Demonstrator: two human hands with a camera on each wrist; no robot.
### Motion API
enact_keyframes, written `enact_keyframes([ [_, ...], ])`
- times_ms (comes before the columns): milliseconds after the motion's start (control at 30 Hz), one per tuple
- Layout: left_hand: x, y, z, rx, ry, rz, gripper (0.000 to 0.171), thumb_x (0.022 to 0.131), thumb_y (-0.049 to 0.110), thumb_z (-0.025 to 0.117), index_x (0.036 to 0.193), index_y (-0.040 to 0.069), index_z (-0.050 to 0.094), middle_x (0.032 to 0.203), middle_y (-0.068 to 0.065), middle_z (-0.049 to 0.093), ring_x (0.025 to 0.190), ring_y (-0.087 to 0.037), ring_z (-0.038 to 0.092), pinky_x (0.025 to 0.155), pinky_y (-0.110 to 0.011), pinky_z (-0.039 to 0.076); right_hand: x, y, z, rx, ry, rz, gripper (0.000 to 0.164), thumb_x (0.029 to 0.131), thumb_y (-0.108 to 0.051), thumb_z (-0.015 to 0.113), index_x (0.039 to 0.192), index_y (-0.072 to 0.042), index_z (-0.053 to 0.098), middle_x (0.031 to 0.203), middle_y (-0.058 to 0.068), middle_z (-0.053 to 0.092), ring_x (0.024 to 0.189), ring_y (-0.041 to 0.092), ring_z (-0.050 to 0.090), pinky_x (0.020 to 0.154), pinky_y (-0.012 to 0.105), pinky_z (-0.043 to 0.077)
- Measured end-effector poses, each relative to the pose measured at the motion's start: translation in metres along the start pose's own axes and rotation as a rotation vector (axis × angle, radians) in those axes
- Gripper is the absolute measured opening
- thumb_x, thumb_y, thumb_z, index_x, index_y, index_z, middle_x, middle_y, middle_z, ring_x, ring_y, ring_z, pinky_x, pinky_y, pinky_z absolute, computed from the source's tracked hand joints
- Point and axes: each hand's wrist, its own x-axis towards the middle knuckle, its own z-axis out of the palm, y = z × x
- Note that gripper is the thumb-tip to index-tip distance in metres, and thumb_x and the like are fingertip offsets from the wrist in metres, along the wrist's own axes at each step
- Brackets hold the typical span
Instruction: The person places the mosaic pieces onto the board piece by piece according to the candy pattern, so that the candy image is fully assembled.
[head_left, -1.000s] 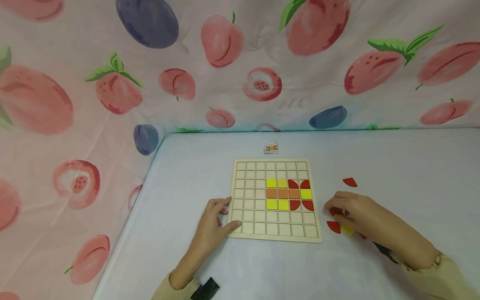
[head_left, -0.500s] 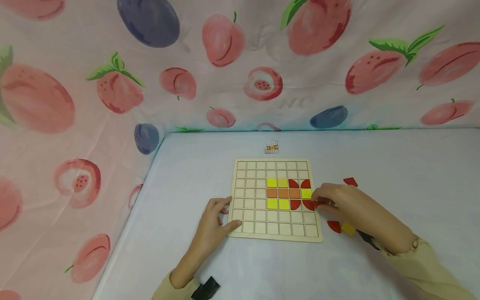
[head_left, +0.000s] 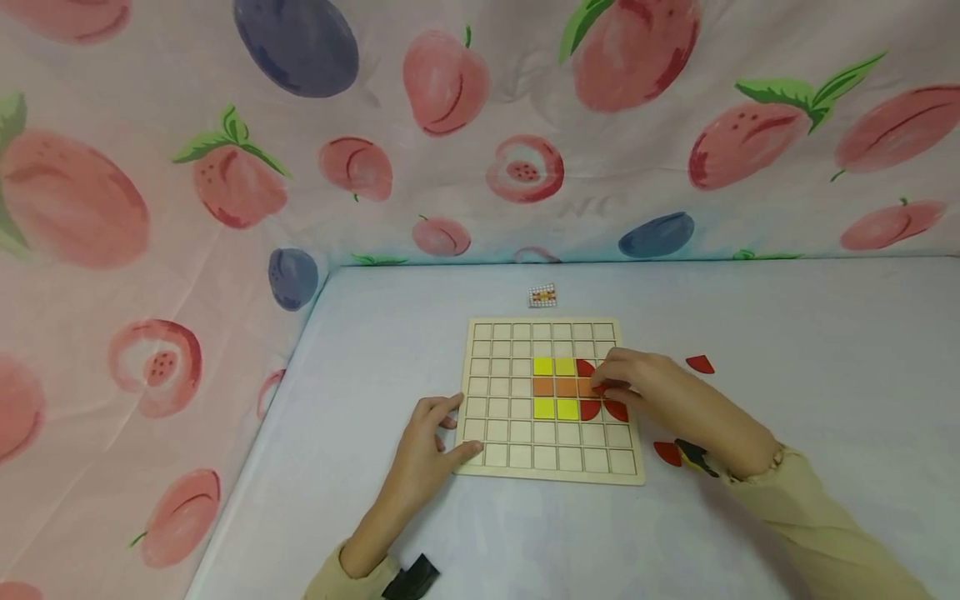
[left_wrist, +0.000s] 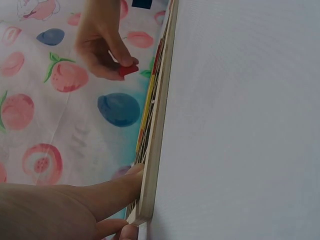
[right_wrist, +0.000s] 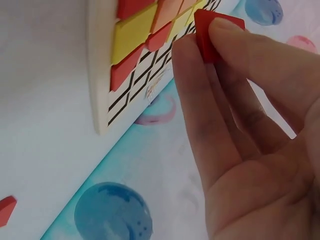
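The right hand pinches a red piece between thumb and fingertips, raised just above the gridded board. Left of those fingers, yellow tiles and orange tiles sit in the cells. The left hand, its thumb and forefinger spread apart, touches the board's left side. Well beyond the left fingers lies a small patterned card; right of the pinching fingers, a loose red quarter-piece rests on the surface.

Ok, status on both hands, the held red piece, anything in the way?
Right hand pinching red piece above grid board. Left hand holding board's left edge. Right hand hides part of board from head camera.
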Motion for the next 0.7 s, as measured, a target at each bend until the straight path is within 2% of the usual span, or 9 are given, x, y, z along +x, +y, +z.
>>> enact_keyframes([
  [200,0.0,0.0,0.0,0.0,0.0,-0.001,0.066,0.079,0.016,0.084,0.137,0.002,0.056,0.124,-0.01,0.054,0.078,-0.013,0.046,0.066,-0.021,0.042,0.012,-0.005,0.003,0.016,-0.028,0.041,0.021,0.083,-0.006,0.079,0.103,-0.011,0.075,0.094,-0.004,0.065,0.085,0.011,0.059,0.078,0.029,0.057],
  [467,0.0,0.0,0.0,0.0,0.001,-0.001,0.066,0.079,0.016,0.085,0.137,0.002,0.057,0.123,-0.009,0.054,0.079,-0.014,0.046,0.066,-0.022,0.042,0.025,-0.008,0.004,0.031,-0.049,0.065,0.016,0.084,-0.012,0.079,0.099,-0.013,0.074,0.093,-0.004,0.067,0.084,0.013,0.057,0.078,0.031,0.055],
  [700,0.0,0.0,0.0,0.007,0.001,0.011,0.066,0.08,0.016,0.084,0.137,0.002,0.056,0.123,-0.01,0.054,0.077,-0.013,0.045,0.066,-0.022,0.042,0.038,-0.011,0.007,0.052,-0.033,0.022,0.015,0.086,-0.01,0.077,0.1,-0.011,0.075,0.096,-0.002,0.067,0.087,0.014,0.06,0.081,0.033,0.056],
])
